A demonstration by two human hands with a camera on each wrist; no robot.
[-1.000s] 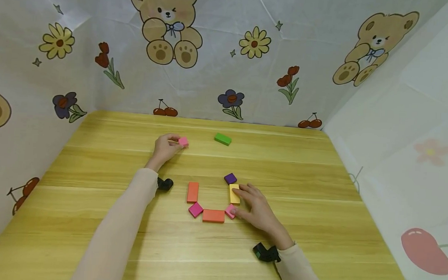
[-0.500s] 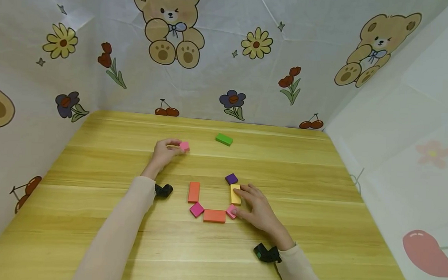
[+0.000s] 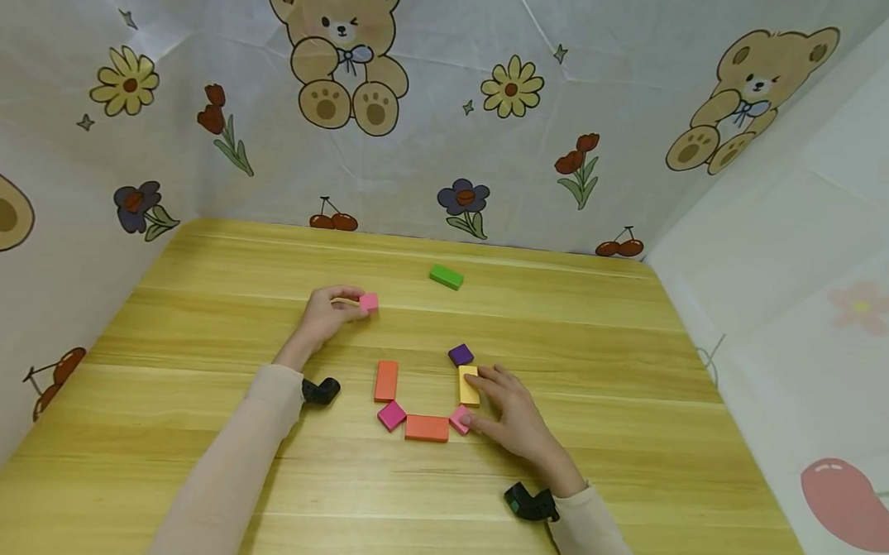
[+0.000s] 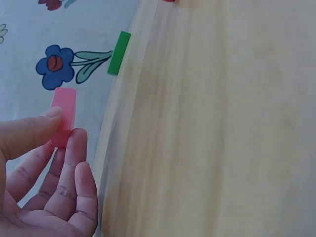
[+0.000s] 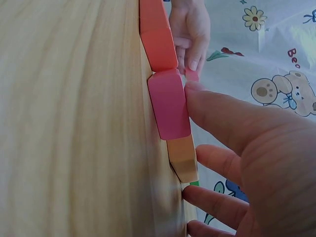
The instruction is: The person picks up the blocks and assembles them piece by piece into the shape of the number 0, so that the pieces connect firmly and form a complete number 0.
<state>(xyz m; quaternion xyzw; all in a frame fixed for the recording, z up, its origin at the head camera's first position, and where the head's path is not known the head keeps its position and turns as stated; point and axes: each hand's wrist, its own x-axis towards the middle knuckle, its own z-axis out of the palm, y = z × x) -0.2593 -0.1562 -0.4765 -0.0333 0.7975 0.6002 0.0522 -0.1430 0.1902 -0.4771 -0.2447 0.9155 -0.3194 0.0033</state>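
Observation:
Between thumb and fingers, my left hand (image 3: 327, 315) pinches a small pink block (image 4: 65, 114), held off the table in the left wrist view. My right hand (image 3: 516, 419) lies beside a yellow block (image 3: 469, 387) and another pink block (image 3: 459, 419). Its thumb touches that pink block, and a forefinger reaches onto the yellow one. Left of these, an orange-red block (image 3: 426, 428), a magenta block (image 3: 391, 416) and an upright-lying orange-red block (image 3: 386, 381) carry on a U-shaped row. A purple block (image 3: 461, 355) sits at the yellow block's far end.
A green block (image 3: 446, 277) lies near the back of the wooden table (image 3: 598, 350). Printed cloth walls (image 3: 418, 28) with bears and flowers stand behind and at both sides. Black wrist cameras (image 3: 531, 502) sit on both wrists.
My left hand has come nearer with the pink block, moving toward the front of the table. The right hand stays where it was. The view has shifted slightly.

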